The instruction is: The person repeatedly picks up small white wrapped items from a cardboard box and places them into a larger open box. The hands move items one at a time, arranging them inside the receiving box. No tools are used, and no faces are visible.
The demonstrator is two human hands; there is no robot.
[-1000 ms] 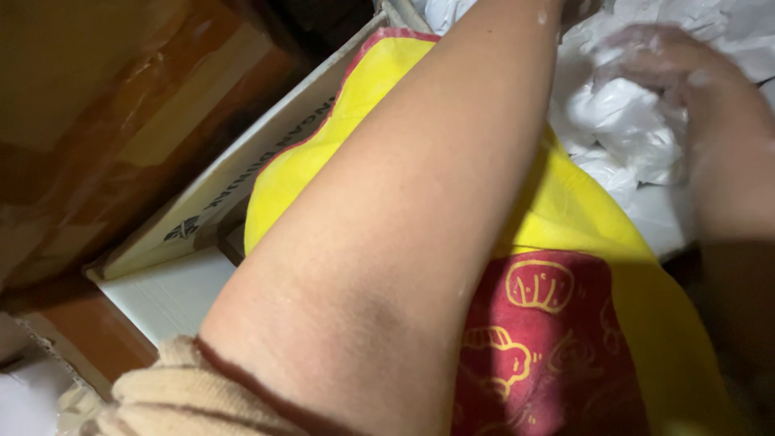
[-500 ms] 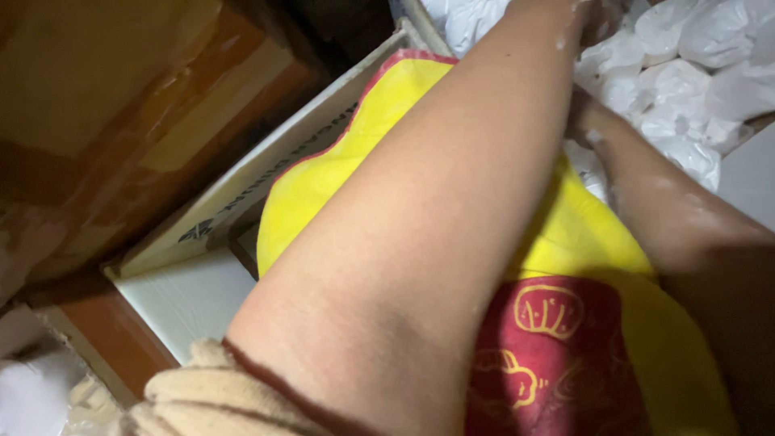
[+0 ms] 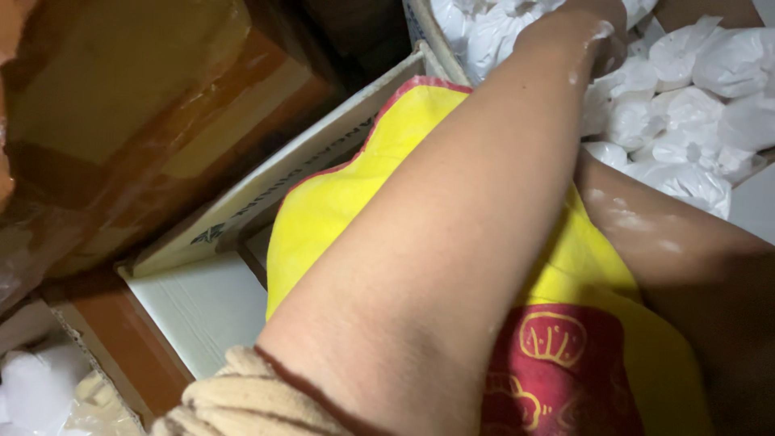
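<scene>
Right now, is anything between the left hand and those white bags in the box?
Nothing visible. The left hand is already down among the white bags in the cardboard box, touching them. Its fingers are hidden, so its grip cannot be judged. The right forearm crosses underneath, over the yellow cloth, its hand hidden.

My left hand point(image 3: 593, 28) sits far right among the white plastic bags point(image 3: 686, 121), its fingers cut off by the top edge, so I cannot tell its grip. My right hand is hidden behind my left forearm. The yellow cloth point(image 3: 347, 210) runs off the near edge. The carton point(image 3: 242, 202) at left has blurred print.
</scene>
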